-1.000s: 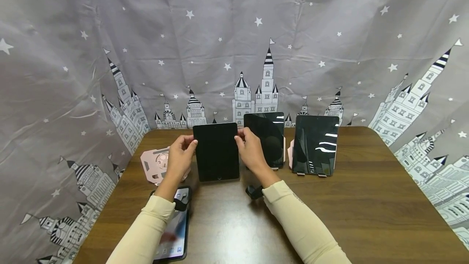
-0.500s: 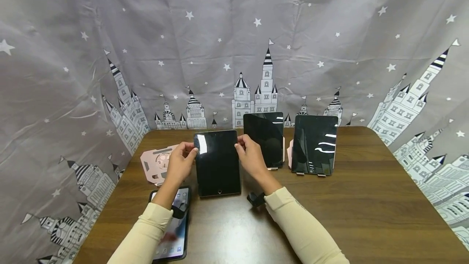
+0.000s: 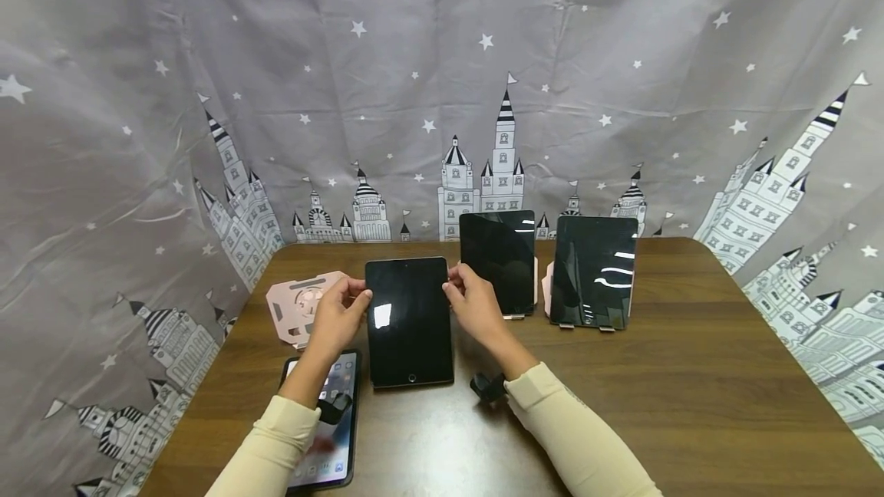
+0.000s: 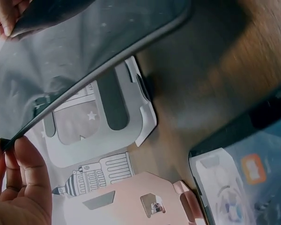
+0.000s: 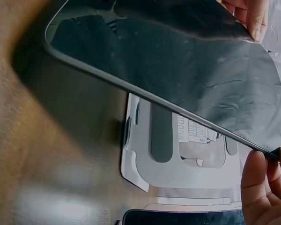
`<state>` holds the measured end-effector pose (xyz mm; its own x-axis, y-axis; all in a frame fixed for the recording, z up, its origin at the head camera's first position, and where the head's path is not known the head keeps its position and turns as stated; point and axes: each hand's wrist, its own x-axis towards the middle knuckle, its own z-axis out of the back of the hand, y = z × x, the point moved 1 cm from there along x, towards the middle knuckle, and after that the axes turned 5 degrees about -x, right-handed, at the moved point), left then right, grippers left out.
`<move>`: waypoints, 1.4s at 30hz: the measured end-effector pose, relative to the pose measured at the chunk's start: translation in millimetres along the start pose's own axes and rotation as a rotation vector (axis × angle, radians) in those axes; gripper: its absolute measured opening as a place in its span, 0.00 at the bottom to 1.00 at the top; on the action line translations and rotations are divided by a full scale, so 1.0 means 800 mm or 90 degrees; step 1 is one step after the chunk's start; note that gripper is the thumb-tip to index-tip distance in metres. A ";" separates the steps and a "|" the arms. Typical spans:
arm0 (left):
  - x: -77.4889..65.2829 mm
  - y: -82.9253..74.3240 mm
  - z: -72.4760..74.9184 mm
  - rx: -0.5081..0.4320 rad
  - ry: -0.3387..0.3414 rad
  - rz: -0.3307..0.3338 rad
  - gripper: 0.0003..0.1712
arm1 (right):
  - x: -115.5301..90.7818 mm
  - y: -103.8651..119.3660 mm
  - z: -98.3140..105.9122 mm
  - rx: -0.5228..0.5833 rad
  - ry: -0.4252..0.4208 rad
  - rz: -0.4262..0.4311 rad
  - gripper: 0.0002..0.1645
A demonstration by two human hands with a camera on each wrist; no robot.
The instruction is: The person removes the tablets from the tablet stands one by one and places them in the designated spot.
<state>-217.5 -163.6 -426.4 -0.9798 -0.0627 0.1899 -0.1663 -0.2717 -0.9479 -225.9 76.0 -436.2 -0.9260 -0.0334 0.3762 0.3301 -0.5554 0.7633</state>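
Note:
A black tablet (image 3: 410, 340) with a dark screen and a round home button at its lower end faces me, tilted back. My left hand (image 3: 338, 317) pinches its left edge near the top between thumb and fingers. On the opposite edge, my right hand (image 3: 476, 307) pinches it in the same way. Behind the tablet, a silver-grey stand (image 5: 192, 176) with cutouts shows in the right wrist view; the tablet hides it in the head view. I cannot tell whether the tablet's lower edge touches the wooden table (image 3: 691, 390).
A pink stand (image 3: 283, 313) is at the left, beyond my left wrist. Under my left forearm lies a larger tablet (image 3: 341, 436) with a lit screen. Two dark tablets, one at centre right (image 3: 500, 259) and another farther right (image 3: 594, 274), lean on stands. A grey curtain (image 3: 442, 44) hangs behind.
Both hands have brought the tablet down and toward me, and it leans farther back. A bright reflection now shows on its screen. The stands and other tablets have stayed put.

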 end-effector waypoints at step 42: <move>-0.046 0.029 0.009 0.115 0.133 0.118 0.04 | -0.055 -0.015 -0.013 0.034 0.170 -0.081 0.04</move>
<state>-184.3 -174.3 -454.0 -0.9963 0.0658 -0.0554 0.0208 -0.4412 -0.8972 -190.5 75.5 -467.1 -0.9737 -0.1876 0.1293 0.2106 -0.5247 0.8248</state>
